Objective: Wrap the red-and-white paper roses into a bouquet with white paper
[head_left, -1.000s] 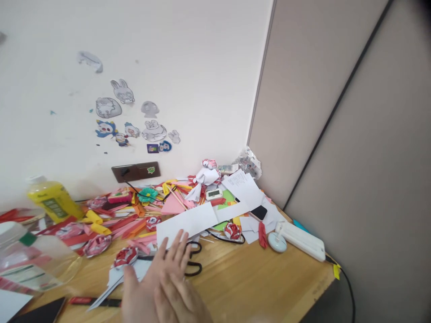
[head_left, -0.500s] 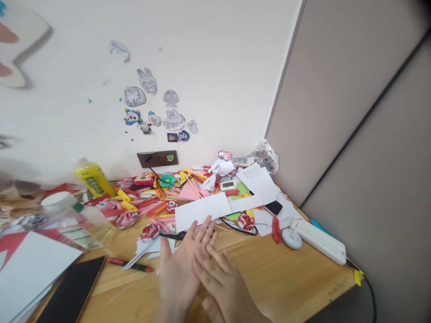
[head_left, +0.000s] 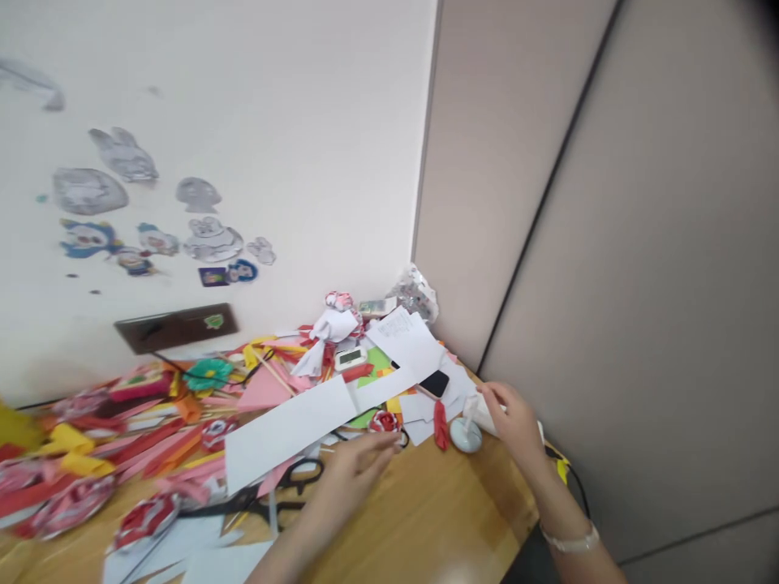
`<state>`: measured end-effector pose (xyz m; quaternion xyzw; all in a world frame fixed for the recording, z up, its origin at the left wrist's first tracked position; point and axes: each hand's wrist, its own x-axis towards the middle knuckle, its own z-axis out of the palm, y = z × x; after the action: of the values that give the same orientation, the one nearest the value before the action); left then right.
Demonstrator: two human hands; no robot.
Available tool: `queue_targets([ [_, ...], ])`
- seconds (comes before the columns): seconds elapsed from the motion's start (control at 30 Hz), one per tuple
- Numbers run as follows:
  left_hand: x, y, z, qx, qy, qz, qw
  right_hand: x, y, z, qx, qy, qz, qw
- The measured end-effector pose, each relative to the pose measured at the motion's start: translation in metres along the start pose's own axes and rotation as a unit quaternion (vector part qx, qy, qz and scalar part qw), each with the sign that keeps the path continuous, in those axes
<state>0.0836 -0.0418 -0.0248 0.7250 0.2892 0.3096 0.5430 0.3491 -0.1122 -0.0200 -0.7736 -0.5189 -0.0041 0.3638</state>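
Note:
My left hand is above the wooden desk, fingers stretched out and holding nothing I can see. Its fingertips are close to a red-and-white paper flower. Black scissors lie to its left, and a long blank white paper strip is just beyond. Over at the right, my right hand has its fingers loosely bent, with thumb and forefinger apart. It is in front of a white lamp with a round base and covers its middle. Whether it touches the lamp is unclear.
A phone, printed sheets, a small white timer and a twisted red paper piece lie near the corner. Coloured paper strips and crumpled flowers fill the left. A grey partition bounds the right side.
My hands, pressed together before, have come apart. The right one has moved right to the lamp, the left one toward the paper flower. The view has swung right.

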Motion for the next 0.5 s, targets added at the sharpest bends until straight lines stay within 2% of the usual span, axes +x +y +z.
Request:
queue_targets([
  [0.03,0.016,0.002,0.009,0.143,-0.048,0.048,0.987,0.012,0.008,-0.001,-0.045,-0.069,0.037,0.996],
  [0.07,0.033,0.004,0.018,0.283,-0.098,0.109,0.948,0.024,0.015,0.0,-0.064,-0.11,0.053,0.99],
  [0.1,0.05,0.005,0.028,0.329,-0.122,0.138,0.926,0.035,0.02,0.003,-0.077,-0.138,0.065,0.985],
  [0.17,0.085,0.004,0.047,0.369,-0.154,0.168,0.901,0.054,0.028,0.012,-0.1,-0.174,0.089,0.976],
  [0.3,0.143,-0.007,0.079,0.459,-0.171,0.197,0.849,0.084,0.036,0.031,-0.158,-0.234,0.139,0.949],
  [0.4,0.168,-0.014,0.096,0.517,-0.18,0.198,0.813,0.099,0.038,0.04,-0.181,-0.26,0.16,0.935],
  [0.5,0.179,-0.017,0.107,0.572,-0.17,0.175,0.783,0.109,0.041,0.045,-0.19,-0.263,0.166,0.931],
])
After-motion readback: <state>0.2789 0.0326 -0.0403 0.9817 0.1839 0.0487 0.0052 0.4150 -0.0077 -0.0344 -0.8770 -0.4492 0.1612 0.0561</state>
